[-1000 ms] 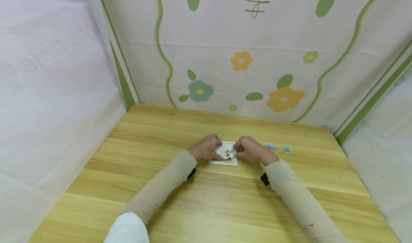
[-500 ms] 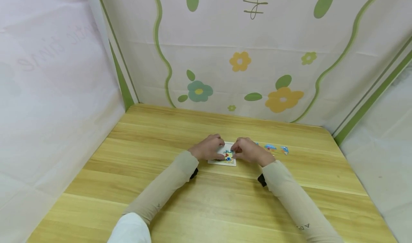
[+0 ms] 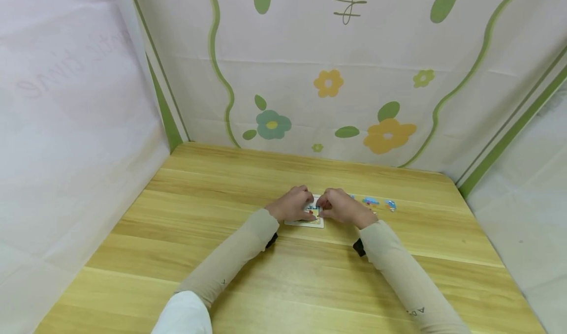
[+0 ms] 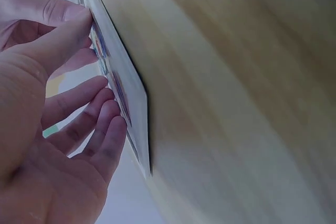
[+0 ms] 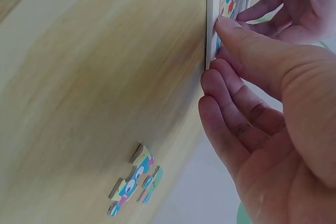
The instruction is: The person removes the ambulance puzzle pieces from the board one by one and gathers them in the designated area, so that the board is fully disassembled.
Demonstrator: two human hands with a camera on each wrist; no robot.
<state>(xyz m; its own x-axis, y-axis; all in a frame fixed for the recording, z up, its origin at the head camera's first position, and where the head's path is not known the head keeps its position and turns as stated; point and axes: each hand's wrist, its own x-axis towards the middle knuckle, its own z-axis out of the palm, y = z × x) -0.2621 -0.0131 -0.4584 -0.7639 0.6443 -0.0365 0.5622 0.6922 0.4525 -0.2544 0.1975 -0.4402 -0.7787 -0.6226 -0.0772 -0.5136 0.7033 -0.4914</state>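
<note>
A small jigsaw puzzle in a white-edged tray (image 3: 315,225) lies flat on the wooden table, its picture partly filled in with a red cross and windows. My left hand (image 3: 292,205) reaches over it from the left; its thumb (image 4: 65,38) presses on the puzzle and its fairly straight fingers (image 4: 113,137) touch the surface. From the right, my right hand (image 3: 342,207) has its thumb (image 5: 239,35) on the tray's right rim, with the other fingertips (image 5: 212,80) beside that edge. Both thumbs meet closely. Much of the puzzle is hidden beneath the hands.
Several loose puzzle pieces lie right of the tray, among them a blue piece (image 3: 370,200) and another blue piece (image 3: 390,205); the right wrist view shows a piece with eyes (image 5: 132,182). A flowered cloth wall (image 3: 292,93) rises behind the table (image 3: 274,285).
My left hand has slid right over the puzzle, its thumb now covering the wheel area. The right hand shifts slightly left and stays at the tray's right edge.
</note>
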